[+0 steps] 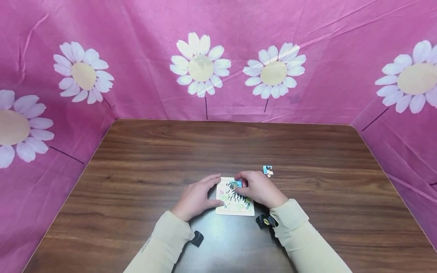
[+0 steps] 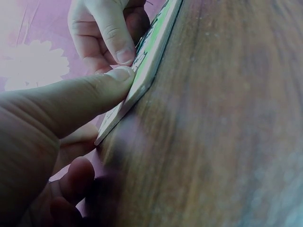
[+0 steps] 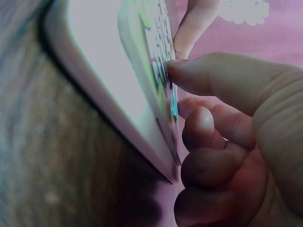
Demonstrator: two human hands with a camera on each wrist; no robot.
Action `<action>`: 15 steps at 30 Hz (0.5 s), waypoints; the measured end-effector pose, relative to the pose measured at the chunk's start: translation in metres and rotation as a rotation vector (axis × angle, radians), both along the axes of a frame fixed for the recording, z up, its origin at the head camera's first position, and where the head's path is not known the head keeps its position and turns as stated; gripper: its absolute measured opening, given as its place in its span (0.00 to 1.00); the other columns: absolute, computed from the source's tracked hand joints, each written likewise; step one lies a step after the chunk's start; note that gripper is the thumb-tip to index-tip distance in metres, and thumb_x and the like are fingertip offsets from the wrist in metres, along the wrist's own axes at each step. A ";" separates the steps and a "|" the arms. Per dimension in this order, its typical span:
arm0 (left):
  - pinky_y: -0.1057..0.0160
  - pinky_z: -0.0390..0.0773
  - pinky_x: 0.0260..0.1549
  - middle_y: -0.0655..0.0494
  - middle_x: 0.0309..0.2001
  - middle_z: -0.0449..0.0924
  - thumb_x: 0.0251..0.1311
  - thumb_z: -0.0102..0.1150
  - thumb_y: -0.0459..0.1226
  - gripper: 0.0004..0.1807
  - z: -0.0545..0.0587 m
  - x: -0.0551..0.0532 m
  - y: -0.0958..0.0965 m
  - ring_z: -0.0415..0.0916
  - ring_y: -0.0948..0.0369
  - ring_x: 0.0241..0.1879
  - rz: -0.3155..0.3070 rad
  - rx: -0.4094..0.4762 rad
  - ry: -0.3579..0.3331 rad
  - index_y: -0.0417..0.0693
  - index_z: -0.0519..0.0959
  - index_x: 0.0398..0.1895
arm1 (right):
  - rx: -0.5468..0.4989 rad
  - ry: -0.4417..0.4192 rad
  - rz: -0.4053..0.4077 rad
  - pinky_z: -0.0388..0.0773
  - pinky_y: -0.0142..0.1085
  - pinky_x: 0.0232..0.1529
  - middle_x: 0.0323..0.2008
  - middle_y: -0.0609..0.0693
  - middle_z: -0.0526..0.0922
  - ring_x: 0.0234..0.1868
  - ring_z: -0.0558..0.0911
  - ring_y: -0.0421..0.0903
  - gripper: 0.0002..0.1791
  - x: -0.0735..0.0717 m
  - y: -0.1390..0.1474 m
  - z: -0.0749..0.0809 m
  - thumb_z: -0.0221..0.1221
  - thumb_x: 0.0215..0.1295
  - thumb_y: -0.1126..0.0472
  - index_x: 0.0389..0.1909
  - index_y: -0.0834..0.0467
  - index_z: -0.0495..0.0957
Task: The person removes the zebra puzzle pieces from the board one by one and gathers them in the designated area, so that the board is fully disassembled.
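Note:
A small zebra jigsaw puzzle (image 1: pixel 235 212) in a pale frame lies flat on the table. My left hand (image 1: pixel 196 197) spans its left side, fingers extended to the top left corner and the thumb on the lower left edge. In the left wrist view that thumb (image 2: pixel 102 90) presses on the board's rim. From the right, my right hand (image 1: pixel 260 188) reaches over the upper part, pinching a blue-and-green puzzle piece (image 1: pixel 235 185) between thumb and index finger. The right wrist view shows its thumb (image 3: pixel 203 73) on the zebra picture; its other fingers are curled.
A loose puzzle piece (image 1: pixel 268 171), blue with black and white, lies just beyond my right hand. Under everything is a brown wood-grain table (image 1: pixel 136 159). A pink cloth (image 1: pixel 143 45) with white daisies hangs along the table's back and sides.

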State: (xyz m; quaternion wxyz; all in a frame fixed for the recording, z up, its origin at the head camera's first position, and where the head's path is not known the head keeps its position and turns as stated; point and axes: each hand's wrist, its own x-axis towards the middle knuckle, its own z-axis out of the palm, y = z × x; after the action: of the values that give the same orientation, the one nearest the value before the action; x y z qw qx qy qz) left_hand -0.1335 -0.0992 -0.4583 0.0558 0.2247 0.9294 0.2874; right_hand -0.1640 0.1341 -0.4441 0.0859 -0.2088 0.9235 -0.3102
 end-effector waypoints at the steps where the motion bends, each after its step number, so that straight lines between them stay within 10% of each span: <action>1: 0.48 0.74 0.57 0.60 0.70 0.70 0.52 0.74 0.53 0.41 0.000 0.000 0.000 0.71 0.56 0.66 -0.001 -0.001 -0.001 0.47 0.74 0.68 | -0.001 0.001 -0.001 0.70 0.32 0.28 0.21 0.40 0.72 0.21 0.70 0.36 0.13 0.000 0.000 0.000 0.71 0.55 0.60 0.41 0.59 0.84; 15: 0.45 0.77 0.50 0.60 0.71 0.69 0.52 0.72 0.55 0.40 0.004 0.000 0.003 0.75 0.53 0.62 -0.012 -0.044 -0.008 0.50 0.74 0.68 | -0.016 -0.030 -0.010 0.69 0.31 0.26 0.21 0.41 0.72 0.21 0.70 0.36 0.12 0.000 0.002 -0.001 0.71 0.56 0.60 0.39 0.57 0.82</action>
State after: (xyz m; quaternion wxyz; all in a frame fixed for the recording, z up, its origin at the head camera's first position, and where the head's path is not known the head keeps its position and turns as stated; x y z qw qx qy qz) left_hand -0.1333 -0.0960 -0.4546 0.0661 0.2278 0.9340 0.2673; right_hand -0.1642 0.1357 -0.4446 0.0967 -0.2002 0.9206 -0.3211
